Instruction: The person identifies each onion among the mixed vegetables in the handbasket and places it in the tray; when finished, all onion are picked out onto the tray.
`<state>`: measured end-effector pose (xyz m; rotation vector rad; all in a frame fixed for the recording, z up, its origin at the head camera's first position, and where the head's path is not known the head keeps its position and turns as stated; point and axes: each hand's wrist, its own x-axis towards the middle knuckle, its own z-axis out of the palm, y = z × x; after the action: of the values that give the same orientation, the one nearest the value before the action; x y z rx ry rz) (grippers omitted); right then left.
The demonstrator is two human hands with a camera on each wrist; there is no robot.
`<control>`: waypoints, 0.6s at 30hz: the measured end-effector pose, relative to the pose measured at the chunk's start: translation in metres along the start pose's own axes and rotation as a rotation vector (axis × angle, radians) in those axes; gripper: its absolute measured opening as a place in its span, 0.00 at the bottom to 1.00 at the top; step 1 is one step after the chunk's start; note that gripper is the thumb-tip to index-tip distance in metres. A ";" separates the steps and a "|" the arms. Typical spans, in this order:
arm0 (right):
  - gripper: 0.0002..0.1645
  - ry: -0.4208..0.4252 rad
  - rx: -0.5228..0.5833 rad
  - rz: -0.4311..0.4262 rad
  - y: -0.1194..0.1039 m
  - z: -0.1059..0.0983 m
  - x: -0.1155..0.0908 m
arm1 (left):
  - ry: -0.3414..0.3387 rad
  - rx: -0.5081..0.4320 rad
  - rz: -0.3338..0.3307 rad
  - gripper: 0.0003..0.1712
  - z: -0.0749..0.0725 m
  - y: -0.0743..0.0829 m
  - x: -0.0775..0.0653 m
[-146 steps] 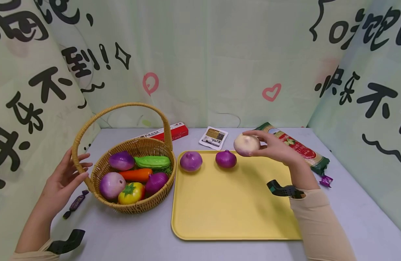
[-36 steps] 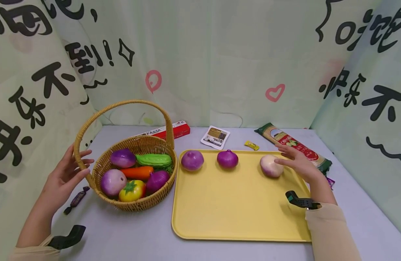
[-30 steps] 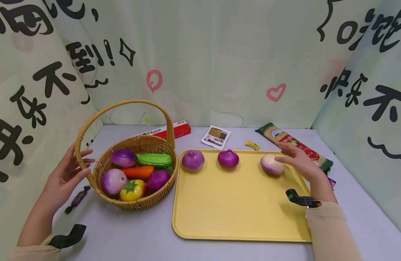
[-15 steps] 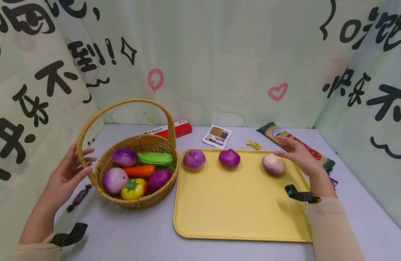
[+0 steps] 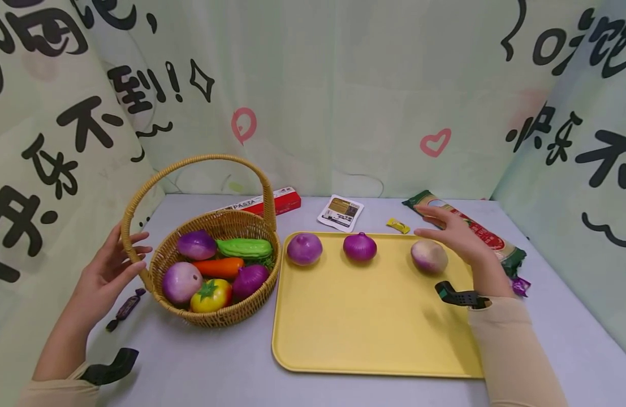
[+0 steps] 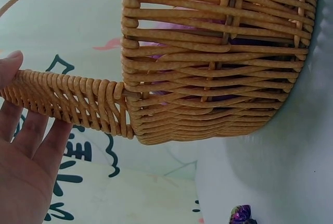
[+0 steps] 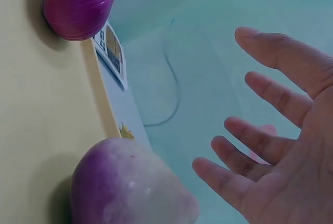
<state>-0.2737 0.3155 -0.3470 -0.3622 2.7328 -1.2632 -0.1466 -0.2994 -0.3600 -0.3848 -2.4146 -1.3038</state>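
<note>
My left hand [image 5: 106, 277] holds the handle [image 6: 67, 96] of the wicker basket [image 5: 218, 319], thumb on one side and fingers on the other. Inside the basket lie an orange carrot [image 5: 218, 267], a green ridged vegetable [image 5: 245, 247], a yellow-red tomato [image 5: 211, 295], a purple onion [image 5: 250, 281] and other purple vegetables. My right hand [image 5: 452, 234], fingers spread and holding nothing, hovers just above a white-and-purple turnip [image 5: 428, 256] on the yellow tray [image 5: 374, 322]. Along the tray's far side also sit a purple onion [image 5: 360, 247] and a round purple vegetable [image 5: 305, 249].
Behind the tray lie a red pasta box [image 5: 287, 200], a white packet [image 5: 340, 212] and a small yellow candy [image 5: 398, 226]. A green-and-red bag [image 5: 488, 234] and purple candy [image 5: 521, 286] lie at the right. A dark wrapped candy [image 5: 125, 310] lies near the left hand.
The turnip, held in my right hand at first, now rests at the tray's far right. That hand has let go, risen and shifted slightly left. My left hand stays at the handle.
</note>
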 end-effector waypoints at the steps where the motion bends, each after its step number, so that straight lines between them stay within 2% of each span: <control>1: 0.42 -0.004 0.003 -0.006 -0.001 0.001 0.001 | 0.000 -0.001 -0.001 0.48 0.000 0.000 0.000; 7: 0.39 -0.046 0.036 -0.044 -0.008 0.007 0.008 | 0.000 -0.001 -0.003 0.48 0.001 -0.001 0.000; 18: 0.38 -0.102 0.015 -0.068 -0.026 0.022 0.016 | 0.004 -0.002 0.007 0.49 0.001 0.000 -0.001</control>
<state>-0.2801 0.2787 -0.3416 -0.5077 2.6457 -1.2443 -0.1460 -0.2985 -0.3605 -0.3906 -2.4061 -1.3028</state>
